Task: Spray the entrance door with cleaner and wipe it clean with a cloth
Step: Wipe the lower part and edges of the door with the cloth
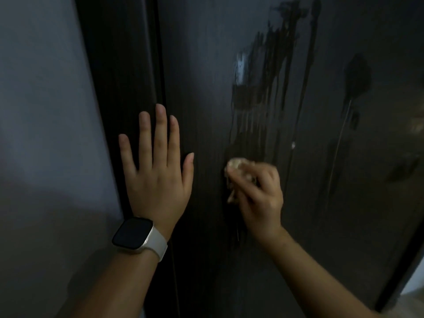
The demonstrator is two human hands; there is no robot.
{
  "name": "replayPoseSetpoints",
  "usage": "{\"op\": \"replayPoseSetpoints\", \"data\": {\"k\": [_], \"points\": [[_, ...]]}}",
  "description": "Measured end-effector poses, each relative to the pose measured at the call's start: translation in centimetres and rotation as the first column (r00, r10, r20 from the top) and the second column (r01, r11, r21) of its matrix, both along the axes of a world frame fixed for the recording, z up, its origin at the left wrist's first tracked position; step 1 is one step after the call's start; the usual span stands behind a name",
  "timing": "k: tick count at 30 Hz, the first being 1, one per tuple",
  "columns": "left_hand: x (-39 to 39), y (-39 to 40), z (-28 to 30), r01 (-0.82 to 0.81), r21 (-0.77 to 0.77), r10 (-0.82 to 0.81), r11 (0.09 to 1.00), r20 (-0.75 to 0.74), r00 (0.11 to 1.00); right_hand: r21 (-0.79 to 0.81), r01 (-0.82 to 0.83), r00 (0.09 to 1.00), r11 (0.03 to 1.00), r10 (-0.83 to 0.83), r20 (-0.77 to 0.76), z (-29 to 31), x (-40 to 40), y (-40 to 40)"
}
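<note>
The dark entrance door (321, 203) fills most of the view, with wet streaks of cleaner (263, 88) running down its upper middle. My left hand (158, 171) lies flat on the door near its left edge, fingers straight and spread, a white watch on the wrist. My right hand (259, 198) grips a small bunched pale cloth (236, 168) and presses it against the door just below the streaks. No spray bottle is in view.
A dark door frame (119, 76) runs along the door's left edge, and a grey wall (46, 134) lies left of it. A pale strip of floor or wall (413, 290) shows past the door's right edge at the bottom right.
</note>
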State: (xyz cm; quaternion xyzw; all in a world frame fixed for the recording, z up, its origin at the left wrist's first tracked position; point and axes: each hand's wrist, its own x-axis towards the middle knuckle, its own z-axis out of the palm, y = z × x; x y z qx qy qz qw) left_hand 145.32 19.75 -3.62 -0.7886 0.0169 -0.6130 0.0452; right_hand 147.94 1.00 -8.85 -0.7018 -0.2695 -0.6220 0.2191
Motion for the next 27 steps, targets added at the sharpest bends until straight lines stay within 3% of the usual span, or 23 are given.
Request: {"op": "replayPoseSetpoints", "data": {"k": [5,9,11,15,23,27], "points": [[-0.1,0.0,-0.1,-0.021,0.003,0.021,1.0,-0.011,1.0,-0.23,-0.048,0.966,0.972,-0.013,-0.257,-12.9,-2.4,-2.1],[-0.2,-0.1,0.1,-0.026,-0.001,0.026,1.0,-0.042,0.999,-0.281,-0.078,0.982,0.956,0.025,-0.188,-9.1,-2.7,-2.4],[-0.3,-0.1,0.0,-0.034,-0.005,0.034,0.999,-0.048,0.998,-0.206,0.007,0.997,0.979,-0.022,-0.071,-4.9,-1.7,-2.4],[-0.4,-0.2,0.0,-0.026,0.0,0.026,1.0,-0.043,0.999,0.036,0.04,0.999,0.999,-0.039,-0.035,0.3,-0.6,-1.7],[-0.5,-0.1,0.1,-0.011,0.0,0.011,1.0,-0.041,0.999,-0.207,-0.031,0.959,0.978,-0.029,-0.281,-13.6,-2.8,-3.3],[-0.4,0.0,0.1,-0.01,0.006,0.01,1.0,-0.038,0.999,-0.245,-0.064,0.977,0.968,0.01,-0.214,-7.6,-2.4,-2.9]]}}
